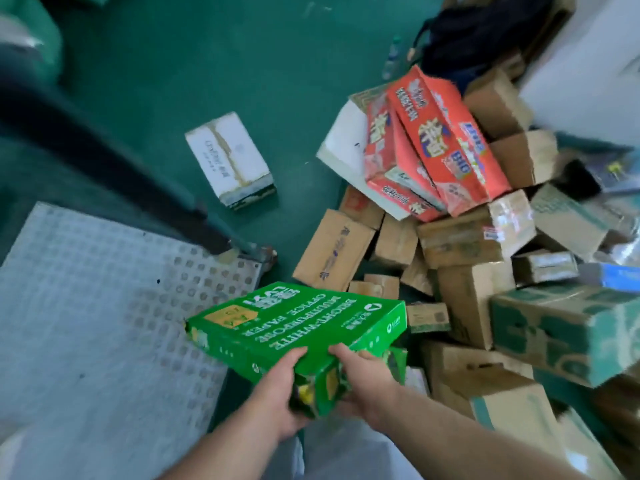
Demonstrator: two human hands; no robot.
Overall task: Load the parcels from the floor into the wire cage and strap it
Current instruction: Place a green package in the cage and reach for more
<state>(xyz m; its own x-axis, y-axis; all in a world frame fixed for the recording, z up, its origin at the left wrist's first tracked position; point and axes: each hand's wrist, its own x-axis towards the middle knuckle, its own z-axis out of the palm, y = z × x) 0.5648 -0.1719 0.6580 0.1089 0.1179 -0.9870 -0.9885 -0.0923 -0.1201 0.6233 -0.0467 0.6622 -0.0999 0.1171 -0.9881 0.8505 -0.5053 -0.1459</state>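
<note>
I hold a flat green office-paper box in the air with both hands at its near end. My left hand grips the near left corner, thumb on top. My right hand grips the near right corner, thumb on top as well. The box hangs over the edge of the grey studded cage floor at the lower left. A pile of parcels lies on the green floor to the right, with red printed boxes on top. A white taped box lies alone further out.
A dark cage frame bar runs diagonally down to the platform's corner. A dark bag and a plastic bottle lie beyond the pile. A large green-printed carton sits at the right.
</note>
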